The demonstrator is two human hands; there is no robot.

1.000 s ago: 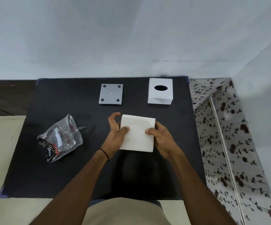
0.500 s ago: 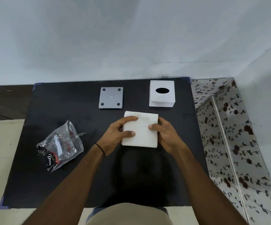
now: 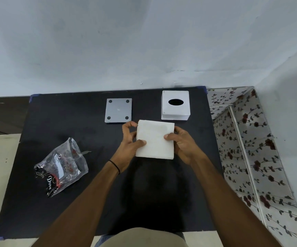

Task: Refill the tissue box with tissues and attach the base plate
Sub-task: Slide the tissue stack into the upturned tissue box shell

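I have both hands on the stack of tissues, holding it just above the black counter near its middle. My left hand clamps the stack's left edge, thumb pressed on top near the lower corner, while the index finger curls free in the air beside the upper corner. My right hand grips the right edge, thumb on top and the other fingers wrapped behind it. The stack is white, square and lies roughly flat between the two hands. Just beyond its far edge, to the right, the white tissue box stands on the counter with its dark oval opening facing up. To the left of the box, apart from it, the grey base plate lies flat, four dark round pads at its corners. Well off to the left, the crumpled clear plastic wrapper rests on the counter.
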